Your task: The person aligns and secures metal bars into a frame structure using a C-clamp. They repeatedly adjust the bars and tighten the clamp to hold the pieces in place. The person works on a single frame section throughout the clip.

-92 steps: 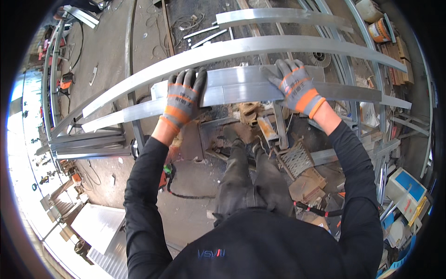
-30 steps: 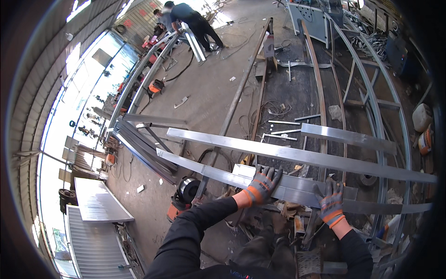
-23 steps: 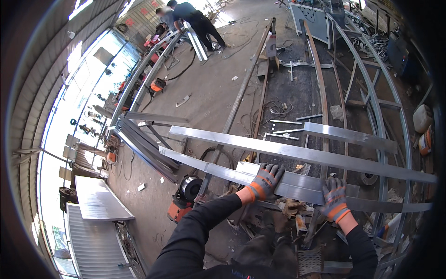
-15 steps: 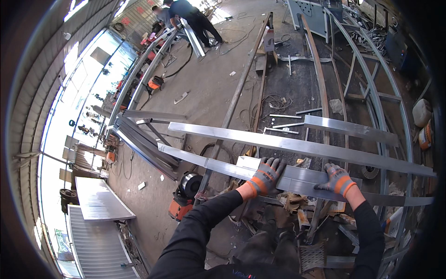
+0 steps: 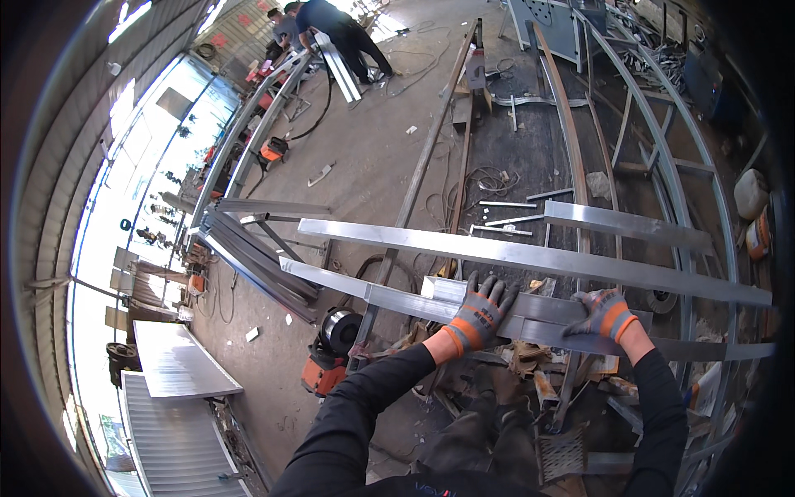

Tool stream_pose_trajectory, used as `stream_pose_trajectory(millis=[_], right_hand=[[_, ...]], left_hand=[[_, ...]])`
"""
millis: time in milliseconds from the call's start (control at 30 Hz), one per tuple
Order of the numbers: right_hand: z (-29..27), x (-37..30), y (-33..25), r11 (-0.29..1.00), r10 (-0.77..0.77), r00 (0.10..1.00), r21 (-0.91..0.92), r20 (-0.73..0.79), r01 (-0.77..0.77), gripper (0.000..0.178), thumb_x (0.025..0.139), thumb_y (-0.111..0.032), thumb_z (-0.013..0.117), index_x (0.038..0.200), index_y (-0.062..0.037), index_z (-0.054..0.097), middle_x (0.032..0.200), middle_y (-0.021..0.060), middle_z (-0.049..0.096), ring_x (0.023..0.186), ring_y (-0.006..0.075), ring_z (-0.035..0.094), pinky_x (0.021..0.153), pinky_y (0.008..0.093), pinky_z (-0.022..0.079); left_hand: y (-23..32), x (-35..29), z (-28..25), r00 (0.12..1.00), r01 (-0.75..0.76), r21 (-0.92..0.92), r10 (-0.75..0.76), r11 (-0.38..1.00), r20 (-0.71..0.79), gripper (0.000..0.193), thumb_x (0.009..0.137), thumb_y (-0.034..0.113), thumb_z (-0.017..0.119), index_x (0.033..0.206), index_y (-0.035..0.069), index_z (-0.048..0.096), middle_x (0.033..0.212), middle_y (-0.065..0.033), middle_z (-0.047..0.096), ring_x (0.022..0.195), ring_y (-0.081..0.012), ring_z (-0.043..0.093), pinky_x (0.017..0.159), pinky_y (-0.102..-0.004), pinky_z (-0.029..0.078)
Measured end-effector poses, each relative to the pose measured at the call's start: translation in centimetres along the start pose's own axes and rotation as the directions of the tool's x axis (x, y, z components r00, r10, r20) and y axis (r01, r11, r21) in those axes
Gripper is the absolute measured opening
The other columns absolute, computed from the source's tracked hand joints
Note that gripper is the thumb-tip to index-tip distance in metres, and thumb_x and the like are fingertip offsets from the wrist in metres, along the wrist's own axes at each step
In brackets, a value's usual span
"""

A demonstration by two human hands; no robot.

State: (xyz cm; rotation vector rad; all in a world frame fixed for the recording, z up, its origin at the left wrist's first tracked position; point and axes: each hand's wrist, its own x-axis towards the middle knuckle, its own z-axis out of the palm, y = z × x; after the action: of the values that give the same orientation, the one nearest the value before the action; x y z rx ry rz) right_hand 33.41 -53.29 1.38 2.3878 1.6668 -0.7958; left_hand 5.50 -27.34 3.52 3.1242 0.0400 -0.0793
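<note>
Both hands wear grey and orange work gloves and lie on silvery metal bars in front of me. My left hand rests on top with its fingers stretched and apart. My right hand grips across a short wide metal profile, its thumb pointing left along the bar. This profile lies beside a long thin metal bar that runs under both hands. Beyond them lies a longer silver bar, with a shorter metal bar behind it at the right. The undersides of the gloves are hidden.
Rusty steel rails run away from me beneath the bars. An orange machine with a wire spool stands left of my arm. Dark profiles are stacked farther left. Two people, one in dark clothes, work at the far left.
My left hand has shifted slightly right and its fingers have spread. My right hand has moved only a little. The bars have stayed nearly in place.
</note>
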Motion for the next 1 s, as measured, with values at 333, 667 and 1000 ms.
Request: stream_pose_trajectory(millis=[333, 667, 1000], right_hand=[[2.5, 1.0, 1.1, 0.994, -0.032, 0.998, 0.098, -0.059, 0.038, 0.127, 0.079, -0.104, 0.068, 0.162, -0.0083, 0.064, 0.127, 0.0238, 0.084, 0.122, 0.0431, 0.080, 0.109, 0.0504, 0.059], [1.6, -3.1, -5.2, 0.995, -0.093, 0.962, -0.049, -0.257, 0.083, 0.142, 0.075, -0.081, 0.092, 0.188, -0.0233, 0.029, 0.183, 0.0242, 0.042, 0.160, 0.0506, 0.053, 0.132, 0.0658, 0.041], [3.4, -2.8, -5.7, 0.994, -0.106, 0.928, -0.033, -0.358, 0.100, 0.133, 0.069, -0.053, 0.104, 0.182, -0.0226, 0.043, 0.155, 0.0249, 0.058, 0.142, 0.0472, 0.058, 0.122, 0.0614, 0.043]], left_hand=[[-1.2, 0.6, 1.8, 0.989, -0.072, 0.007, 0.072, 0.997, -0.131, 0.122, 0.070, 0.062, 0.095, 0.166, -0.002, 0.053, 0.150, -0.0252, 0.063, 0.139, -0.0461, 0.060, 0.122, -0.0691, 0.041], [-1.3, 1.0, 1.9, 0.991, -0.072, -0.055, 0.065, 0.996, -0.121, 0.116, 0.069, 0.046, 0.094, 0.167, 0.001, 0.052, 0.150, -0.0252, 0.062, 0.139, -0.0453, 0.060, 0.120, -0.0637, 0.043], [-1.1, 1.0, 2.4, 0.998, -0.049, -0.015, 0.049, 0.999, -0.028, 0.128, 0.070, 0.056, 0.099, 0.172, 0.000, 0.048, 0.155, -0.0270, 0.061, 0.146, -0.0467, 0.058, 0.126, -0.0700, 0.040]])
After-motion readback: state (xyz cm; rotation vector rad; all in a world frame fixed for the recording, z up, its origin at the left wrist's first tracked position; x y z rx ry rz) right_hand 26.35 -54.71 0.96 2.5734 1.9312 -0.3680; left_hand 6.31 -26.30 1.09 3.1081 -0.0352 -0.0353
